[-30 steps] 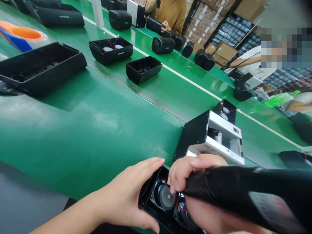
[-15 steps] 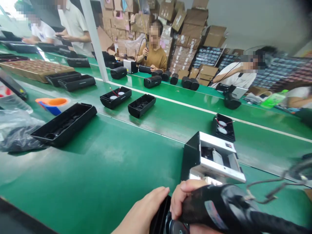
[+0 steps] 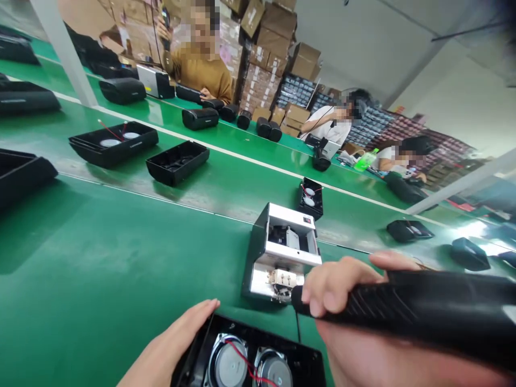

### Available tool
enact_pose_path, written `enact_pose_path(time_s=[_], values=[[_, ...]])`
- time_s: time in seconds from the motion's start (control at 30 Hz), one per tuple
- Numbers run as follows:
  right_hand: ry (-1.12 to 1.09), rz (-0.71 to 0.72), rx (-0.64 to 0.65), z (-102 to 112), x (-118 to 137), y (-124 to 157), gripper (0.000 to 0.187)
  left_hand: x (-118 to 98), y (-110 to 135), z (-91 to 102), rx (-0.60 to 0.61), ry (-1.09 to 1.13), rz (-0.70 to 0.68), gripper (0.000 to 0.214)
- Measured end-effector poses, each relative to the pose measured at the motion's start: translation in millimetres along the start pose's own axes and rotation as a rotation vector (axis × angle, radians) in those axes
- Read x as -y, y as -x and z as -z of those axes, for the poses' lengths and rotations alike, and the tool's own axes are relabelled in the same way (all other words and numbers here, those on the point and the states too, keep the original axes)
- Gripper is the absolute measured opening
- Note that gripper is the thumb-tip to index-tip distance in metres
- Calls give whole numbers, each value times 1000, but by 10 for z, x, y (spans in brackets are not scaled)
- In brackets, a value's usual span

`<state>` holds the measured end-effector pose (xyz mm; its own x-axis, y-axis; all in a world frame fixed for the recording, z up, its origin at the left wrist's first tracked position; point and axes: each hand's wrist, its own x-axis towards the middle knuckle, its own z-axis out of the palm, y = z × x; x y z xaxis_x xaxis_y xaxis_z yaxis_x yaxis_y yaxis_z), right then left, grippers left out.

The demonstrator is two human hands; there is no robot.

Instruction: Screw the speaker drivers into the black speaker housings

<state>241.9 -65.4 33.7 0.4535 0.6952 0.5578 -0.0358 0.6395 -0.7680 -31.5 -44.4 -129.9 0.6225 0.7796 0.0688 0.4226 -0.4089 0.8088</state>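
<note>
A black speaker housing (image 3: 250, 360) with two round drivers and red wires lies at the near edge of the green table (image 3: 100, 269). My left hand (image 3: 169, 346) rests flat against its left end, fingers straight. My right hand (image 3: 342, 301) is wrapped round a black electric screwdriver (image 3: 403, 309), whose tip points at the front opening of a white-and-black screw feeder box (image 3: 282, 252) just beyond the housing.
More open black housings (image 3: 177, 161) (image 3: 113, 142) (image 3: 309, 198) lie on the conveyor beyond. Finished black speakers (image 3: 199, 118) line the far side, where several people sit working. Cardboard boxes are stacked behind them. A metal post (image 3: 60, 48) stands at the upper left.
The view has swung up and right. My right hand has lifted the screwdriver off the speaker housing and moved its tip up to the screw feeder box. My left hand stays on the housing.
</note>
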Motion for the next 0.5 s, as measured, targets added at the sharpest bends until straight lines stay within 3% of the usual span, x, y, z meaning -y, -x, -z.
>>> enact_pose_path(time_s=[0.1, 0.17, 0.3, 0.5], values=[[12, -7, 15, 103, -118, -96, 63, 109, 52, -49, 5, -15, 1, 116], [22, -31, 39, 132, -222, -86, 65, 155, 70, -64, 5, -24, 3, 133], [60, -75, 23, 126, -255, -65, 75, 172, 97, -69, 4, -35, 14, 137], [36, -92, 31, 133, -206, -92, 71, 113, 108, -42, 16, -38, 35, 135]])
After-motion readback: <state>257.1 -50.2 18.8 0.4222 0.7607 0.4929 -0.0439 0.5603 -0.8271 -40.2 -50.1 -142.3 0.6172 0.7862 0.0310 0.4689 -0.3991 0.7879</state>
